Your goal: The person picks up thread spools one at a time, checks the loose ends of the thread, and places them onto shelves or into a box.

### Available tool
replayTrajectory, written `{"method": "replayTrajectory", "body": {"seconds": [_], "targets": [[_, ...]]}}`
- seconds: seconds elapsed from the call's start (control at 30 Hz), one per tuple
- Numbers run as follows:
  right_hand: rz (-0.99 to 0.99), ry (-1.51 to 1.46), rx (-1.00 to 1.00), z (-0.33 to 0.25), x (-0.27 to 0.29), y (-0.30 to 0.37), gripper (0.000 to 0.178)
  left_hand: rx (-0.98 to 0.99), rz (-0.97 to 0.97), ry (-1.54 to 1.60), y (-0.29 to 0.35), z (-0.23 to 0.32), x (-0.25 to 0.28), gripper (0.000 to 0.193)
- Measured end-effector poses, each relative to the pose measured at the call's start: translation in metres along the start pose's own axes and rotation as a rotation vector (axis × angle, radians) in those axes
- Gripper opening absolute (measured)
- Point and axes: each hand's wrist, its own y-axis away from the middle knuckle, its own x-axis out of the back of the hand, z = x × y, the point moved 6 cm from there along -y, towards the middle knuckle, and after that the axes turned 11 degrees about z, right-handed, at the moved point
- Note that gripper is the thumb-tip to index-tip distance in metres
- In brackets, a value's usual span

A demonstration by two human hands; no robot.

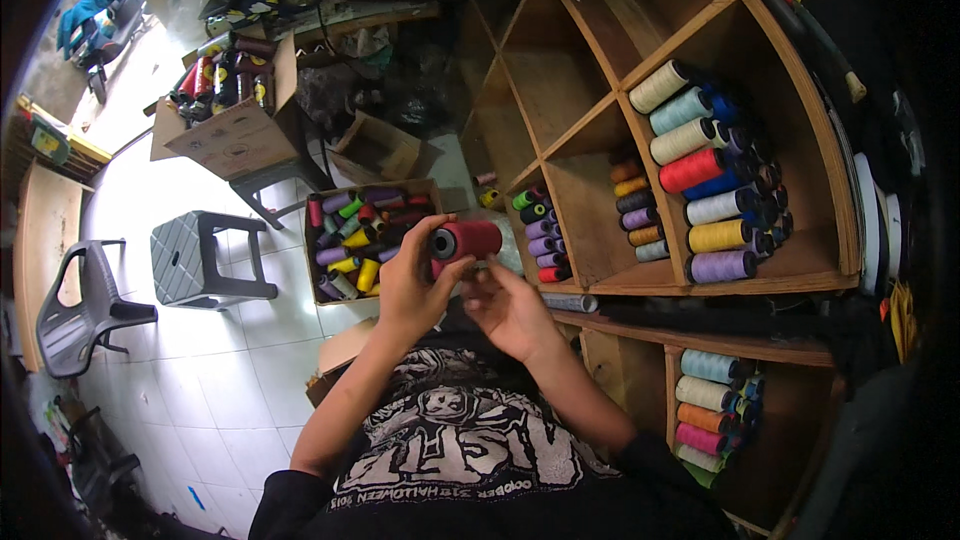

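Note:
A dark red thread spool (pixel 475 237) is in my left hand (pixel 410 285), held on its side in front of my chest. The fingers wrap over its top and the thumb presses from below. One round end with a dark hollow core faces left. Just below the spool is my right hand (pixel 510 310), its fingers bent and drawn together close to the underside. Whether a thread end sits between those fingertips is too small to see. Beyond my left hand, an open cardboard box (pixel 455 200) holds many spools lying in mixed colours.
On my right stands a wooden cubby shelf (pixel 585 130) with stacked spools; a lower shelf (pixel 770 345) carries more. A grey stool (pixel 185 255) and a grey chair (pixel 75 295) are at the left. Another spool-filled carton (pixel 235 145) rests on a stool; an open carton (pixel 385 150) lies behind.

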Motion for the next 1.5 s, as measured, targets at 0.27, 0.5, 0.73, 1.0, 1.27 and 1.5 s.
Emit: {"method": "replayTrajectory", "body": {"seconds": [0.27, 0.5, 0.73, 1.0, 1.27, 1.5], "targets": [[0.144, 1.766, 0.975, -0.068, -0.015, 0.023, 0.054, 0.082, -0.373, -0.126, 0.006, -0.01, -0.05, 0.071], [0.785, 1.129, 0.814, -0.161, 0.097, -0.048, 0.036, 0.118, -0.42, -0.164, 0.003, -0.029, -0.078, 0.107], [1.352, 1.187, 1.087, -0.337, 0.209, -0.158, 0.044, 0.41, -0.386, -0.233, 0.028, -0.081, -0.076, 0.1], [0.632, -0.242, 1.21, -0.383, 0.251, -0.24, 0.077, 0.557, -0.267, -0.263, 0.055, -0.119, -0.082, 0.092], [1.417, 1.14, 1.163, -0.414, 0.332, -0.221, 0.051, 0.628, -0.396, -0.175, 0.062, -0.143, -0.089, 0.07], [0.718, 1.293, 0.927, -0.188, 0.187, -0.211, 0.016, 0.726, -0.382, -0.348, 0.117, -0.33, -0.07, 0.044]]}}
